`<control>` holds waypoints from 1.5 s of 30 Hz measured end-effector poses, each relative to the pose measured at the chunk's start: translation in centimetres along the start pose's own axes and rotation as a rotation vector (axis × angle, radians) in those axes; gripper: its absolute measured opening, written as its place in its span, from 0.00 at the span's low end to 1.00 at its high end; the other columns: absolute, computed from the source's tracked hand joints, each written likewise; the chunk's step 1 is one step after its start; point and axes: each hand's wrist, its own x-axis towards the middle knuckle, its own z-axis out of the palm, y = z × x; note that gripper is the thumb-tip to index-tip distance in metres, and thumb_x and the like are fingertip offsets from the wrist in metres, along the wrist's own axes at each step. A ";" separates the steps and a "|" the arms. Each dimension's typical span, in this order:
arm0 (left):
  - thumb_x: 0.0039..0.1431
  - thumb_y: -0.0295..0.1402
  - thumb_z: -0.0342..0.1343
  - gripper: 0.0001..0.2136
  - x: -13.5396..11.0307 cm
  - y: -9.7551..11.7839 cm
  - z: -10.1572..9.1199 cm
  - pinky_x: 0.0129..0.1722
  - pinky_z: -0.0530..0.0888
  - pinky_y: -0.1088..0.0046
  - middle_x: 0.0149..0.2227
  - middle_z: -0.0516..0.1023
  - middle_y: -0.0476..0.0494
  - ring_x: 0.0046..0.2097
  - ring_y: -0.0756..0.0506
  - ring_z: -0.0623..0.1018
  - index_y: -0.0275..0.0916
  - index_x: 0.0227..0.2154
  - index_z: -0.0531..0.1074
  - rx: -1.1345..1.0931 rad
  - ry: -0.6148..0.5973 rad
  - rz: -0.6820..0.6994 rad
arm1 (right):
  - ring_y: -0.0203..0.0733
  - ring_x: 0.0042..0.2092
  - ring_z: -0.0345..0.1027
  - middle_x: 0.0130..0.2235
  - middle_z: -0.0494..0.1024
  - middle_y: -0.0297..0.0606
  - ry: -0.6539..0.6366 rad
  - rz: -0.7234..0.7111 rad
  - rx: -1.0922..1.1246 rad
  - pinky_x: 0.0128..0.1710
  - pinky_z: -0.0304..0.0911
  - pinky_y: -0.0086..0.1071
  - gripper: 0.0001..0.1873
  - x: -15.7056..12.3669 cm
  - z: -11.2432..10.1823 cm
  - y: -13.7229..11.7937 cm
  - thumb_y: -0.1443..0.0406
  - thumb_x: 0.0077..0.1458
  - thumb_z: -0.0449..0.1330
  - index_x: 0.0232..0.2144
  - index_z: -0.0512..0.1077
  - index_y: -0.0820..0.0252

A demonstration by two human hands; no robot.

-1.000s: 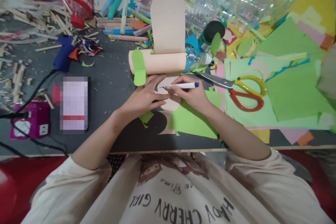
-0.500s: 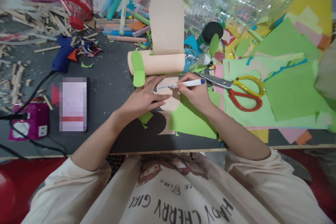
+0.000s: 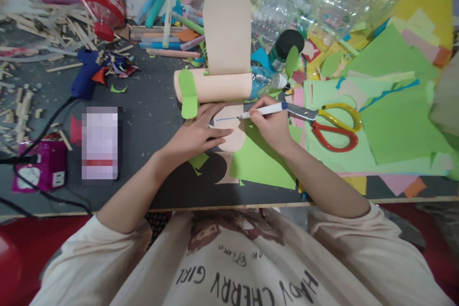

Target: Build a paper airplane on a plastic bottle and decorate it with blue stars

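We work from single view: head-worn camera, facing forward and steeply down. Wearer's cream printed fabric shirt [image 3: 272, 253] nearest us, bottom centre; dark grey flat tabletop [image 3: 150, 91] across middle; clear plastic bottles [image 3: 337, 0] farthest, top.

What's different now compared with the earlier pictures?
The right hand has moved rightward with the white blue-ended pen, and the thin blue line has lengthened across the lower peach rounded paper flap. Nothing was grasped or released. The left hand stays on the flap.
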 end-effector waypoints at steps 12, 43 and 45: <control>0.68 0.39 0.52 0.14 0.0 0.3 -0.2 0.63 0.65 0.48 0.70 0.56 0.38 0.69 0.32 0.58 0.49 0.51 0.78 0.018 -0.028 -0.020 | 0.33 0.21 0.53 0.17 0.63 0.26 0.034 0.033 0.044 0.22 0.49 0.32 0.14 0.1 -0.1 0.3 0.76 0.46 0.56 0.18 0.61 0.55; 0.67 0.39 0.53 0.13 0.0 -0.1 0.2 0.65 0.64 0.54 0.69 0.59 0.41 0.69 0.36 0.59 0.48 0.49 0.78 -0.025 0.023 0.015 | 0.32 0.21 0.64 0.21 0.72 0.29 -0.106 0.212 0.108 0.21 0.57 0.28 0.04 -1.5 -1.9 0.1 0.66 0.48 0.61 0.24 0.69 0.57; 0.67 0.39 0.53 0.13 0.0 -0.2 0.3 0.65 0.64 0.55 0.69 0.58 0.43 0.69 0.36 0.59 0.48 0.50 0.78 -0.024 0.018 0.015 | 0.33 0.22 0.63 0.21 0.71 0.30 -0.103 0.199 0.068 0.22 0.56 0.29 0.03 -1.6 -1.9 0.1 0.66 0.47 0.60 0.23 0.69 0.57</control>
